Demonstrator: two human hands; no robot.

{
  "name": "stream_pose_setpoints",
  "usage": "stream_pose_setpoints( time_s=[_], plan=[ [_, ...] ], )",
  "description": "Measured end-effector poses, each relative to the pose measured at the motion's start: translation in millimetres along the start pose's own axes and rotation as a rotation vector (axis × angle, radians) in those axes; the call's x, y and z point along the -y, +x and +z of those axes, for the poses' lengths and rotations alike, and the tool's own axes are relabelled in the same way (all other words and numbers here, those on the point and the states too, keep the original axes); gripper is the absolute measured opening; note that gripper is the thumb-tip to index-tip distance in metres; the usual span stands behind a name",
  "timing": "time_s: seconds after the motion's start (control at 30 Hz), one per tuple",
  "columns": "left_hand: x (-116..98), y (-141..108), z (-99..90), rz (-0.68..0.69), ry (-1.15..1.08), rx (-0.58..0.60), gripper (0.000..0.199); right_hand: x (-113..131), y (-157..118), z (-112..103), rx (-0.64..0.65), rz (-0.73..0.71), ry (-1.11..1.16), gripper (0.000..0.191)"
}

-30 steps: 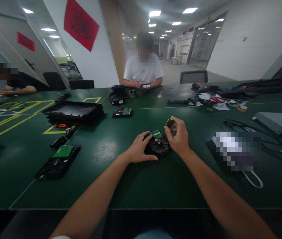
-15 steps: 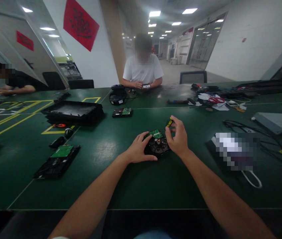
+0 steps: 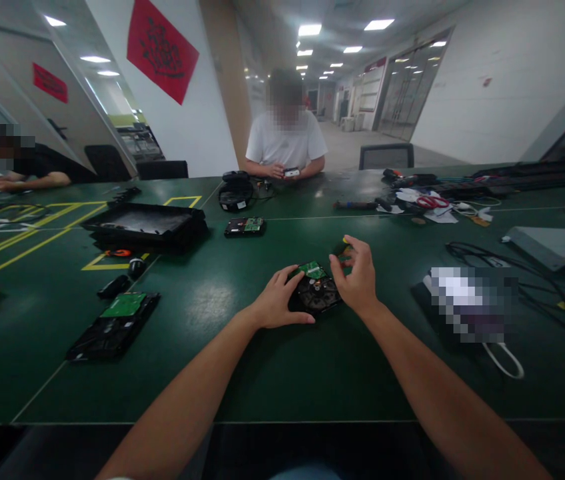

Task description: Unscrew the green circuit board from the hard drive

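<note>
A hard drive (image 3: 321,301) with a green circuit board (image 3: 311,270) lies on the table in front of me. My left hand (image 3: 280,298) grips its left side, thumb along the near edge and fingers across the far part. Over the drive's right side, my right hand (image 3: 356,275) is closed around a small yellow-and-black screwdriver (image 3: 345,243). Most of its handle is behind my fingers, and I cannot make out its tip.
Further left lies another hard drive (image 3: 117,325), with a black tray (image 3: 145,220) beyond it. A smaller circuit-board drive (image 3: 245,227) sits ahead. On the right are a partly blurred device (image 3: 467,303), black cables (image 3: 537,293) and a grey box (image 3: 557,247). A person (image 3: 286,143) sits opposite.
The screwdriver has turned in my right hand, so less of its yellow-and-black handle shows. My right fingers have shifted slightly; my left hand and the drive stay in place.
</note>
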State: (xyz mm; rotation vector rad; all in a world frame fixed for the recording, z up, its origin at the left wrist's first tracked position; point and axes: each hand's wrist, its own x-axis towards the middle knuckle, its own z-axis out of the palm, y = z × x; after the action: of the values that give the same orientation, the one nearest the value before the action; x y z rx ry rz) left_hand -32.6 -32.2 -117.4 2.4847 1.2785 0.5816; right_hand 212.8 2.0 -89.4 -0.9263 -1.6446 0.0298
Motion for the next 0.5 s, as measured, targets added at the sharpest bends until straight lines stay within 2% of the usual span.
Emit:
stream_pose_setpoints(
  time_s=[0.23, 0.5],
  plan=[
    [0.5, 0.4, 0.3, -0.003, -0.005, 0.004, 0.126, 1.5, 1.0, -1.8, 0.038, -0.033, -0.002, 0.057],
    [0.6, -0.3, 1.2, 0.012, -0.029, -0.026, 0.124, -0.2, 0.0, -0.1, 0.002, -0.009, -0.008, 0.058]
  ],
)
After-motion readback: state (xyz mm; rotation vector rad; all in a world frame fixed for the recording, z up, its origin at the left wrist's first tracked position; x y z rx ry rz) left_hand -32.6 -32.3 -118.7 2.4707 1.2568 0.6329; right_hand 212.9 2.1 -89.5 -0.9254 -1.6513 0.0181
